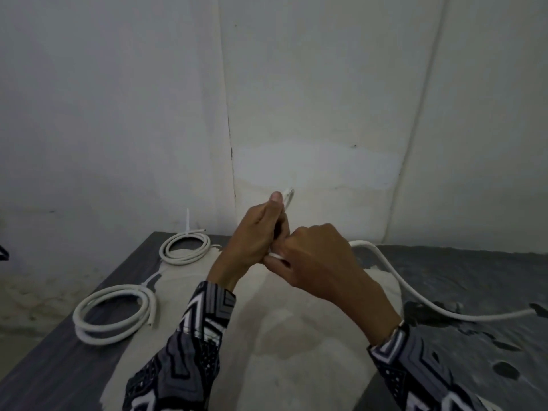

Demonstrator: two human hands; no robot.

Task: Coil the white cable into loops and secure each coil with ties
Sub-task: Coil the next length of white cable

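A: Right, head view, single entry. Where is the white cable (pixel 394 277) relative to the hands?

B: Both hands are raised above the table (pixel 53 372), pressed together. The left hand (pixel 255 241) has its fingers curled round the cable, whose end (pixel 289 195) pokes out just past the raised thumb tip. The right hand (pixel 320 262) is curled too, pinching a short white stretch of cable right where the two hands meet.

A: And the free length?

B: It leaves behind the right hand, arcs up, then slopes down to the right across the table and off toward the frame edge.

A: Materials and shapes?

B: The cable is round, smooth, matte white and stiff enough to hold its arc. The table is dark grey with a wood-like grain; a pale, worn cloth (pixel 296 321) lies over its middle, under the arms. Sleeves are patterned in black, grey and white geometry.

A: Anything else on the table?

B: Two finished coils on the left: the near coil (pixel 114 314), several round loops, with a white tie (pixel 152 278) sticking out; the far coil (pixel 185 247), smaller in view, its tie tail (pixel 188 219) standing upright.
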